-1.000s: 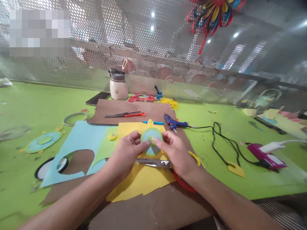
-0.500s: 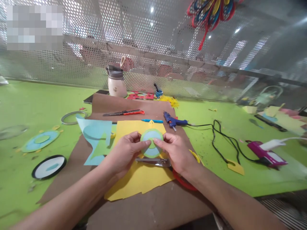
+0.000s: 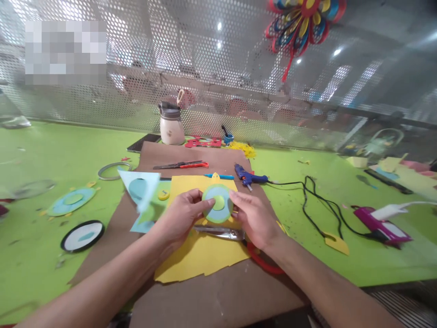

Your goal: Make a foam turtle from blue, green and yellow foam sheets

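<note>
A small paper turtle (image 3: 220,215) with rings of green and light blue, a green centre and a yellow head is held up over a yellow sheet (image 3: 191,262). My left hand (image 3: 182,212) is closed on its left edge, thumb on the front near the green centre. On the opposite edge, my right hand (image 3: 257,218) grips it with the thumb at the upper right and fingers partly behind. Just below the turtle lie the blades of red-handled scissors (image 3: 221,233), partly covered by my right hand. A blue pen (image 3: 221,176) rests behind it.
A blue glue gun (image 3: 249,174) lies right of the sheet, its black cord running to a purple power strip (image 3: 378,228). Cut blue paper (image 3: 138,187), a larger turtle (image 3: 61,206) and a black-rimmed disc (image 3: 82,237) are at left. A utility knife (image 3: 180,165) and white jug (image 3: 171,130) stand behind.
My right thumb has moved from the turtle's centre out to its right edge, uncovering the green circle. My left thumb stays on the front. The camera view has shifted slightly.
</note>
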`<action>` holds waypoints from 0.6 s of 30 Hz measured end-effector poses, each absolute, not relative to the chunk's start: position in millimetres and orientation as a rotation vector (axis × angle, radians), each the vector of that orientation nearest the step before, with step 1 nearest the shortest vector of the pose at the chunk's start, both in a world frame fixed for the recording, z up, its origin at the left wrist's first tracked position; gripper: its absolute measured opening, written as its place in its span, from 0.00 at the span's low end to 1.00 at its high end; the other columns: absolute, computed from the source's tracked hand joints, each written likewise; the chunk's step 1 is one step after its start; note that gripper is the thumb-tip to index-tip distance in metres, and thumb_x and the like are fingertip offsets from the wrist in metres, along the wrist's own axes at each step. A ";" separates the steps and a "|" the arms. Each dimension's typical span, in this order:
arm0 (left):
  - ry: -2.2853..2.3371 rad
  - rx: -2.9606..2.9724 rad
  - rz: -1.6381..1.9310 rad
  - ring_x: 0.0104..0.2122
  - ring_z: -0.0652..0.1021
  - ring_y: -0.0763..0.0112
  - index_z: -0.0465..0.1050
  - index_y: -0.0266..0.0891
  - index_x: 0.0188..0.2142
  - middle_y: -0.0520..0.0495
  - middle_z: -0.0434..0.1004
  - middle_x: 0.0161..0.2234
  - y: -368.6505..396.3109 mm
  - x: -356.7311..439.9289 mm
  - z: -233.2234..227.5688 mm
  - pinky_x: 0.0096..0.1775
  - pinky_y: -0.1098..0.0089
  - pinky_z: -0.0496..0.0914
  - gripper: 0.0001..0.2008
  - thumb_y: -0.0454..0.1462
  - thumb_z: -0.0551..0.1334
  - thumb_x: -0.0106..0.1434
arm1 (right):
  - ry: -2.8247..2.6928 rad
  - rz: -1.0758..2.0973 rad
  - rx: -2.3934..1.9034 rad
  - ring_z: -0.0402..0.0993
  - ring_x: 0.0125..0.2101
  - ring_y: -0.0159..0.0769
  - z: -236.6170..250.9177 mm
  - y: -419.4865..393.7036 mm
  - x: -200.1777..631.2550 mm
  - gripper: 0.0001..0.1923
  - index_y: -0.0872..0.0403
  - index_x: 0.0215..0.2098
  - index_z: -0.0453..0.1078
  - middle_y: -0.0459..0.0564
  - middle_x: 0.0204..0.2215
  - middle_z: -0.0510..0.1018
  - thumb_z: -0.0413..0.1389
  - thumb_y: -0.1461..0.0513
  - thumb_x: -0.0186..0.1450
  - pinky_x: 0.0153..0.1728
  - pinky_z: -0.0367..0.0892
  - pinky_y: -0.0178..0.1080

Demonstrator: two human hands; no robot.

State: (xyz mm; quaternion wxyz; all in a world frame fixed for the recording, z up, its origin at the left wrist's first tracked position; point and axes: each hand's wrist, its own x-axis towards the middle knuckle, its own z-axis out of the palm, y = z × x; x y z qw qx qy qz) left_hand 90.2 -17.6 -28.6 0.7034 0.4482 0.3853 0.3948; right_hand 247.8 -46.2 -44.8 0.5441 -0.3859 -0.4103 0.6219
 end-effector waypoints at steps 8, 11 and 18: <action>0.880 1.055 0.889 0.25 0.69 0.76 0.70 0.36 0.27 0.54 0.69 0.24 -17.0 89.7 -29.8 0.29 0.74 0.61 0.11 0.39 0.69 0.52 | -0.994 1.362 -1.019 0.73 0.29 0.36 -52.6 -44.1 241.8 0.15 0.55 0.31 0.74 0.46 0.27 0.78 0.68 0.56 0.50 0.35 0.69 0.38; 0.857 1.067 0.822 0.27 0.70 0.74 0.72 0.36 0.31 0.51 0.72 0.28 -17.3 89.5 -32.2 0.31 0.72 0.62 0.11 0.41 0.68 0.53 | -0.984 1.346 -1.016 0.74 0.30 0.37 -53.6 -42.1 242.7 0.15 0.55 0.32 0.75 0.46 0.26 0.78 0.68 0.56 0.49 0.35 0.69 0.39; 0.885 1.133 0.833 0.23 0.67 0.74 0.73 0.35 0.29 0.52 0.71 0.23 -18.0 90.1 -33.5 0.28 0.72 0.59 0.12 0.42 0.69 0.51 | -1.014 1.355 -1.000 0.73 0.30 0.37 -56.7 -42.7 244.0 0.13 0.54 0.33 0.74 0.46 0.28 0.78 0.66 0.56 0.53 0.36 0.69 0.39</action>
